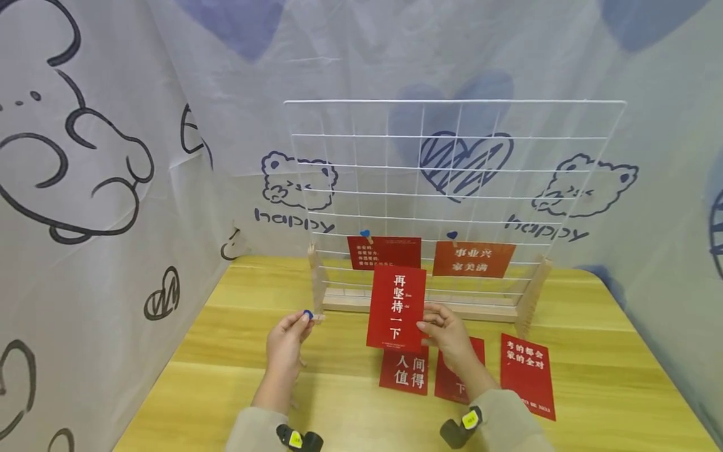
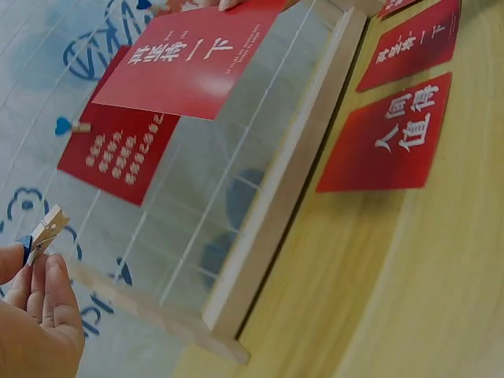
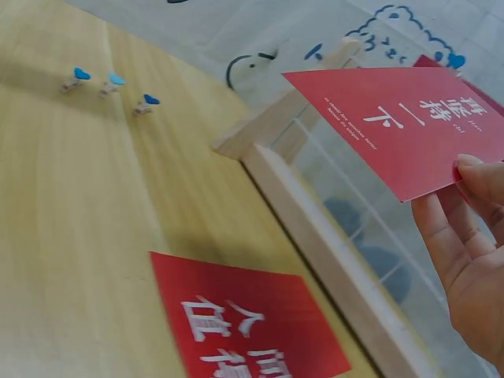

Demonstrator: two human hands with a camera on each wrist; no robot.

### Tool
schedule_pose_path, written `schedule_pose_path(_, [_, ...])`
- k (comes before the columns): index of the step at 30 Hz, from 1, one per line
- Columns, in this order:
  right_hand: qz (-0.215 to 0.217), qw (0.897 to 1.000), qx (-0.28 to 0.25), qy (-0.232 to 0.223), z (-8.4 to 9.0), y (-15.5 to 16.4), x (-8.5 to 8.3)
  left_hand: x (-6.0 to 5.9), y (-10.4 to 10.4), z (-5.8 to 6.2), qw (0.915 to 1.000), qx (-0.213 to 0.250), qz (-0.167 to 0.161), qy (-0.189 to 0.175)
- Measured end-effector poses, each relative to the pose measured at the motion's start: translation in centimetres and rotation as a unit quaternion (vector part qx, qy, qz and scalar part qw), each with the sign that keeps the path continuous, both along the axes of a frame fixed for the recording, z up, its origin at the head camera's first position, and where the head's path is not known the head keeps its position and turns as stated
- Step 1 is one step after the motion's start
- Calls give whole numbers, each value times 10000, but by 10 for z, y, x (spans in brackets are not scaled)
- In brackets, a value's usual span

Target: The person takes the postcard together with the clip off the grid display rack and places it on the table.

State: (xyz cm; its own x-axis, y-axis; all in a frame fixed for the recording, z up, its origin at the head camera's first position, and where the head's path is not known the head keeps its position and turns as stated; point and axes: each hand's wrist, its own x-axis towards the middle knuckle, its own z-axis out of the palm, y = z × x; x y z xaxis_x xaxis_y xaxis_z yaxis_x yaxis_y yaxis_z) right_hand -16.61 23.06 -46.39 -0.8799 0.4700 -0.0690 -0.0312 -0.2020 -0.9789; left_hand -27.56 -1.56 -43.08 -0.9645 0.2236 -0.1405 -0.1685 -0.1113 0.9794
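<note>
My right hand (image 1: 446, 333) pinches a red card (image 1: 396, 307) with white characters by its right edge and holds it upright before the white wire grid (image 1: 452, 188). The same card (image 3: 394, 118) shows in the right wrist view, gripped by thumb and fingers (image 3: 472, 228). My left hand (image 1: 290, 339) pinches a small wooden clothespin with a blue heart (image 1: 307, 314), left of the card; the left wrist view shows this clothespin (image 2: 43, 232) at my fingertips. Two red cards (image 1: 384, 252) (image 1: 473, 258) hang clipped on the grid.
Three red cards (image 1: 403, 371) (image 1: 457, 376) (image 1: 527, 375) lie on the wooden table (image 1: 226, 376) in front of the grid's wooden base (image 1: 350, 304). Three more blue-heart clothespins (image 3: 110, 83) lie on the table. Printed fabric walls surround the table.
</note>
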Motion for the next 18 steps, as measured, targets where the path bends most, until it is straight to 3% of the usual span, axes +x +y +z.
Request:
schedule_pose_path(6, [-111, 9992, 133, -352, -16, -12, -7, 0, -10, -11, 9994, -136, 289, -113])
schedule_pose_path(18, [113, 9987, 196, -453, -46, -24, -17, 7, -27, -35, 9977, -602, 113, -299])
